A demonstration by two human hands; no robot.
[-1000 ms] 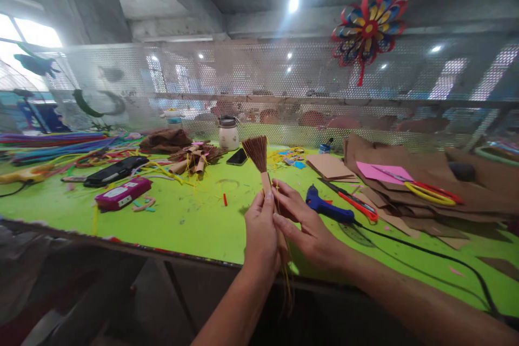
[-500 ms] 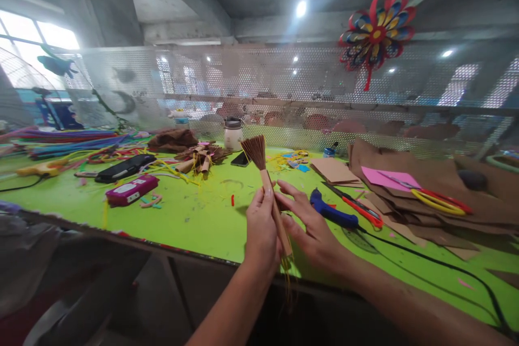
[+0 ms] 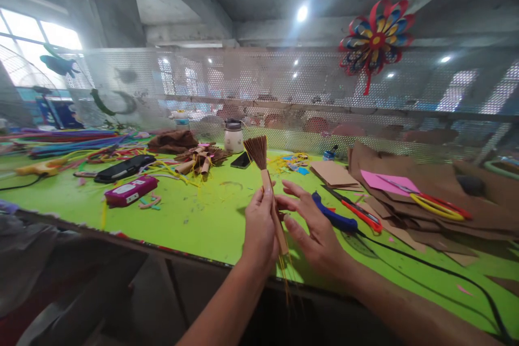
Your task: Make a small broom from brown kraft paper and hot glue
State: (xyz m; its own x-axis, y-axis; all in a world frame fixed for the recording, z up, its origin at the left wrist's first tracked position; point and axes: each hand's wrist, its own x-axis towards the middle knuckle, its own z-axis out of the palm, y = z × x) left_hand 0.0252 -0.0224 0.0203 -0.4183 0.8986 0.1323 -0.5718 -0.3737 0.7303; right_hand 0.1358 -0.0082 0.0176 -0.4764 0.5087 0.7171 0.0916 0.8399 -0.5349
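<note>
My left hand [image 3: 260, 224] is closed around the handle of a small brown paper broom [image 3: 280, 235], tilted over the front of the table. Its pleated, fanned head [image 3: 257, 152] points up and away from me. Yellow strands [image 3: 285, 281] dangle from the lower end of the handle. Close to the handle on its right side, my right hand [image 3: 310, 221] has its fingers spread; whether the fingertips touch the paper I cannot tell. A blue glue gun [image 3: 334, 215] lies just beyond the right hand, with a red utility knife [image 3: 363, 215] next to it.
Brown paper sheets [image 3: 440, 186], pink paper [image 3: 389, 181] and scissors [image 3: 440, 206] are piled at right. A black cord [image 3: 438, 265] crosses the table's right side. A jar [image 3: 233, 136], a phone [image 3: 241, 160], rolled paper pieces [image 3: 198, 162] and a purple box [image 3: 132, 191] stand or lie farther left.
My right hand has shifted slightly right, away from the broom's handle, with its fingers more spread. A small red scrap seen left of the hands before is no longer visible there.
</note>
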